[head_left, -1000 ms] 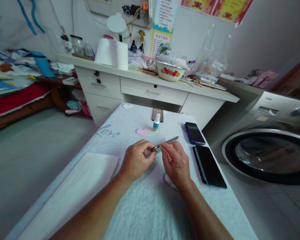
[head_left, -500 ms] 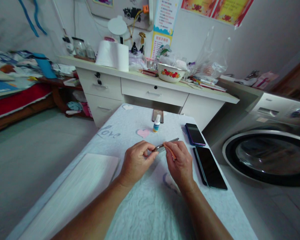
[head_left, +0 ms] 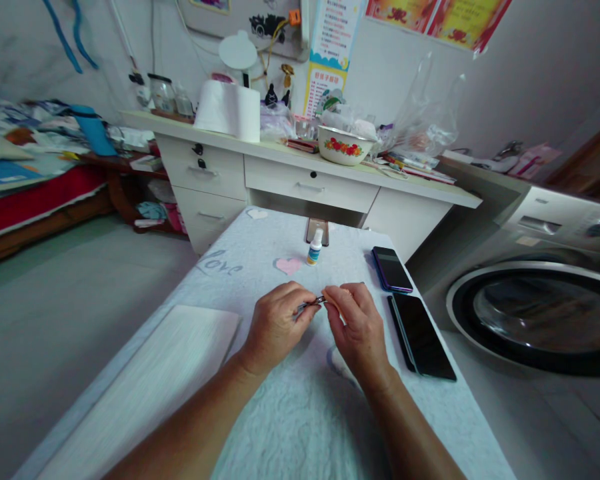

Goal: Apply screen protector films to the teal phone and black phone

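My left hand [head_left: 279, 325] is closed in a pinch on a thin, dark, shiny metal-framed item that looks like a pair of eyeglasses [head_left: 310, 304]. My fingers cover most of it. Opposite, my right hand [head_left: 359, 323] grips the other end, its thumb and fingers pressed round a thin orange piece that looks like cloth [head_left: 338, 308]. Both hands meet just above the table. Beyond them stands a small white spray bottle [head_left: 315, 248] with a blue and yellow label, upright. Behind the bottle lies a brownish phone or phone case [head_left: 318, 231].
Right of my hands on the cloth-covered table [head_left: 300, 413] lie a dark phone [head_left: 393, 269] and a larger black tablet-like device [head_left: 424, 337]. A pale flat board [head_left: 150, 380] rests at the left. A white desk [head_left: 305, 180] stands beyond, with a washing machine [head_left: 535, 280] at the right.
The metal-framed item has turned between my hands, and its long thin end past my right fingers no longer shows. My hands have drawn slightly closer together; the table items stay put.
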The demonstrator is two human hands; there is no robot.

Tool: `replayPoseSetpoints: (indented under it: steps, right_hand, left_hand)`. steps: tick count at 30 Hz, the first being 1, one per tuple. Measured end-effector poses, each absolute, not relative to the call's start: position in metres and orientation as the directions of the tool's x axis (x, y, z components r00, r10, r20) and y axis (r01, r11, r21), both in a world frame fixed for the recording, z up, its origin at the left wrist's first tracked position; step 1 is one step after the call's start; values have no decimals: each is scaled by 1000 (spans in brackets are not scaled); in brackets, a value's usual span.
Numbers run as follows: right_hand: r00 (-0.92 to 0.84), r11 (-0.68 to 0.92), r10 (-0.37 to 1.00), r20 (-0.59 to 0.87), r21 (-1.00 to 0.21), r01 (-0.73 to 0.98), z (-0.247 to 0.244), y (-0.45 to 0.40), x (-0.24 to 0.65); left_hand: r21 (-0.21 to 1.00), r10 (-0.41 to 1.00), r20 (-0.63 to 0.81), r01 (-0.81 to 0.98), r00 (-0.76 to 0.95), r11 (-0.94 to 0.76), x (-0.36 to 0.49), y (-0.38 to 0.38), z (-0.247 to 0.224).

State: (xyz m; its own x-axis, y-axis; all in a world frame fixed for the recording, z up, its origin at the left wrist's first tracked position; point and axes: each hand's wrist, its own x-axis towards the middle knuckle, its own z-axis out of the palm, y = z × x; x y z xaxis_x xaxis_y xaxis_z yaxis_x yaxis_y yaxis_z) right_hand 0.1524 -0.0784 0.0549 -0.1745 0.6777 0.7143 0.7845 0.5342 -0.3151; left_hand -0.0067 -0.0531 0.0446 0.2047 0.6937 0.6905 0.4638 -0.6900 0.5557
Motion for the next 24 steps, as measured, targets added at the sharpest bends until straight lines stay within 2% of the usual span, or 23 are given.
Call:
replayPoseSetpoints:
  steps: [5, 13, 24]
  right_hand:
    - [-175, 528, 656, 734, -280, 802, 54, -79, 154]
    - [-177, 556, 669, 722, -329, 763, 57, -79, 156]
    - [-235, 563, 688, 686, -300, 770, 61, -80, 159]
  left_hand:
    - [540, 677, 700, 453, 225, -709, -7, -53, 46]
    - [626, 743, 639, 427, 200, -653, -7, -52, 44]
    - [602, 729, 658, 450, 188, -659, -4, -55, 46]
